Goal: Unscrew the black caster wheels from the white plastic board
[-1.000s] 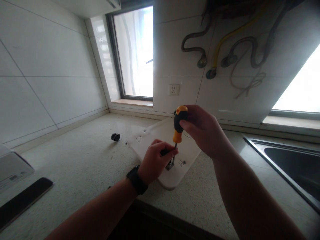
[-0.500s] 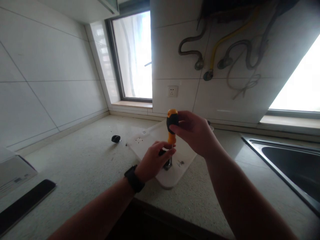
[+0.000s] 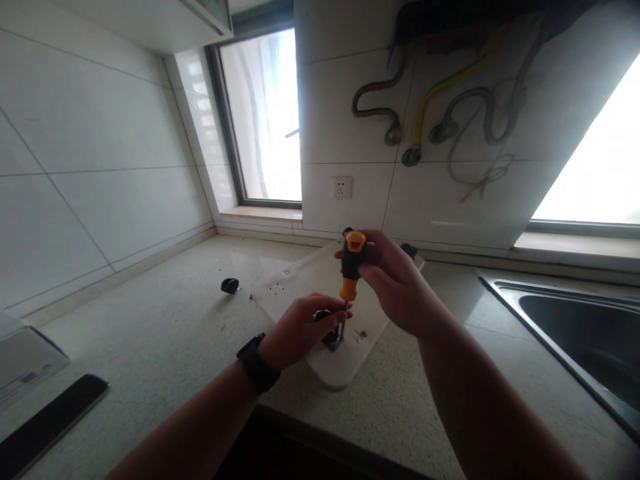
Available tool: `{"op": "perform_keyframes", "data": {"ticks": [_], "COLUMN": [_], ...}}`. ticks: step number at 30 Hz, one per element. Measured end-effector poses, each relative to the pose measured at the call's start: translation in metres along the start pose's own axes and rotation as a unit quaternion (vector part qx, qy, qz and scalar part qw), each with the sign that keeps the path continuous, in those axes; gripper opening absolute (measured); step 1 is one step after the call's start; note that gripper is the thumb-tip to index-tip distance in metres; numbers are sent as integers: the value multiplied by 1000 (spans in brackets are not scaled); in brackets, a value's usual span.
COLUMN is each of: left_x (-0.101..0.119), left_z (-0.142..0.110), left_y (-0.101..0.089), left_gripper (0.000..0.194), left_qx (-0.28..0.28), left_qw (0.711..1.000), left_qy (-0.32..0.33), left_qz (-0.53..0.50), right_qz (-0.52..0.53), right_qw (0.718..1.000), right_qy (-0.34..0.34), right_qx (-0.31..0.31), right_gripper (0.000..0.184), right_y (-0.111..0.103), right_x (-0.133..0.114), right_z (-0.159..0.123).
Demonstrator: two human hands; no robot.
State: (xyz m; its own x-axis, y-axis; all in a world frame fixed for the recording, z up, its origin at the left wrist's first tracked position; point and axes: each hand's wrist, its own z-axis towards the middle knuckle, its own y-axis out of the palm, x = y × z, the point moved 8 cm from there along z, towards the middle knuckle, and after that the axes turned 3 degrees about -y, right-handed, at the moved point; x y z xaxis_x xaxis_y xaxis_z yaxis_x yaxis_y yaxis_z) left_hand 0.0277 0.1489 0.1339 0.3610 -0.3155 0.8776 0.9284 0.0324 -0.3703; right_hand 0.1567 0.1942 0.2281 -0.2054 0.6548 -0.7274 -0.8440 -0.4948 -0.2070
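My right hand (image 3: 397,283) is closed around the yellow-and-black handle of a screwdriver (image 3: 353,259). The tool stands nearly upright, slightly tilted, its shaft running down to the metal plate of a black caster wheel (image 3: 332,341). Low on the shaft, the fingertips of my left hand (image 3: 300,330) pinch together, just above that plate. The left fingers partly cover the caster. It sits near the front corner of a white board (image 3: 340,377) lying on the counter. Small loose screws (image 3: 359,336) lie on the board, right of the caster. The screwdriver's tip is hard to make out.
Another black caster (image 3: 229,286) lies on the counter (image 3: 185,333) left of the board. One more dark caster (image 3: 409,251) is at the board's far right. A sink (image 3: 505,293) is on the right. A box (image 3: 30,360) and a long dark object (image 3: 55,417) lie at left.
The screwdriver's handle has tipped towards me and a little to the right, and my right hand's grip on it has turned. My left hand still pinches the shaft low down.
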Motion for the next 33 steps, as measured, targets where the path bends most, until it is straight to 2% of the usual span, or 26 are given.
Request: {"op": "perform_keyframes", "data": {"ticks": [4, 7, 14, 18, 22, 25, 27, 30, 33], "left_x": [-4, -3, -4, -14, -18, -11, -3, 0, -3], "left_z": [1, 2, 5, 3, 2, 3, 4, 5, 6], "left_y": [6, 5, -1, -1, 2, 1, 3, 9, 10], "left_gripper": [21, 17, 8, 19, 28, 26, 22, 20, 20], "left_qx": [-3, 14, 80, 107, 98, 84, 55, 2, -5], "left_qw": [999, 999, 996, 991, 991, 995, 997, 1000, 998], "left_qy": [-19, -22, -45, -78, -80, -56, -30, -24, -44], "left_qz": [-46, -47, -9, -24, -35, 12, 36, 7, -46], "right_qz": [-118, -166, -156, -148, -168, -142, -97, -6, 49], "right_qw": [993, 985, 986, 988, 985, 989, 994, 999, 998], "right_qy": [-7, -15, -23, -30, -38, -20, -6, 4, 10], "right_qx": [9, 35, 59, 36, 28, 43, 47, 41, 28], "right_gripper": [41, 40, 50, 47, 57, 53, 54, 60, 55], "right_y": [-3, -8, -15, -11, -7, -8, -9, -7, -4], "right_x": [-5, -11, -11, -14, -15, -9, -3, 5, 7], "right_z": [-4, -4, -4, -2, -2, -1, -1, 2, 3]}}
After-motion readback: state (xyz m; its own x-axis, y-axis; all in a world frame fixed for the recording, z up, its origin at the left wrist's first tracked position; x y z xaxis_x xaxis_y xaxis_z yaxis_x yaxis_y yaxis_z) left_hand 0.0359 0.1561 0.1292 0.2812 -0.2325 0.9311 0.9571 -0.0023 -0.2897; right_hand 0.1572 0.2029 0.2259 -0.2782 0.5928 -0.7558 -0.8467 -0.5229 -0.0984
